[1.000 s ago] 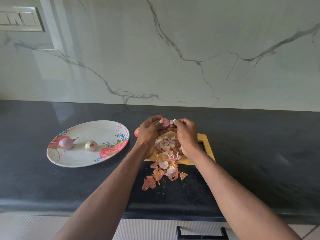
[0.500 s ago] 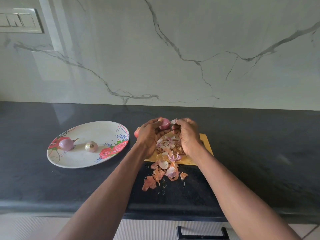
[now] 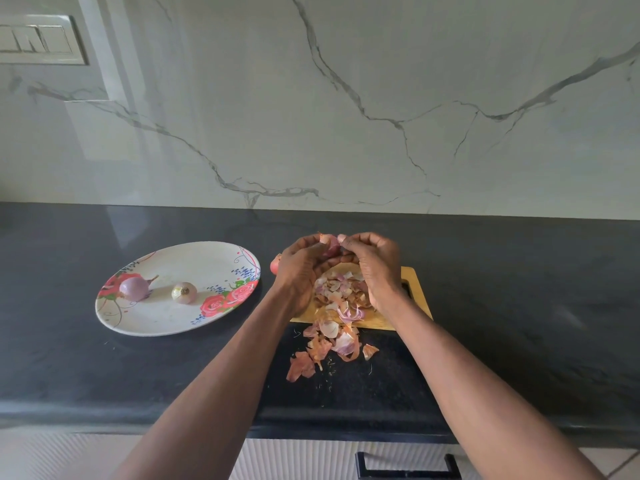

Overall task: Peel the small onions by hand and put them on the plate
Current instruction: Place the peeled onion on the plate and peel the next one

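A small onion (image 3: 329, 244) is held up between both hands above the far end of the cutting board (image 3: 414, 289). The left hand (image 3: 300, 268) is curled round it from the left; the fingertips of the right hand (image 3: 374, 266) are pinched at its top, at a pale flap of skin. Peeling is judged to be in hand and not yet finished.

The plate (image 3: 166, 317) lies to the left of the grip, on the dark counter (image 3: 519, 306), well apart from the board. The left hand is the nearer one, so the carry across is expected to fall to it. Two peeled onions, a purple one (image 3: 134, 288) and a paler one (image 3: 184, 292), are already set there, near each other but not touching.

A heap of peels (image 3: 337, 306) is spread under the hands, from board onto counter.

Most of the held onion is hidden by fingers; its long axis cannot be told. A reddish round thing (image 3: 275, 263) is glimpsed just behind the left hand, probably another onion, mostly covered.
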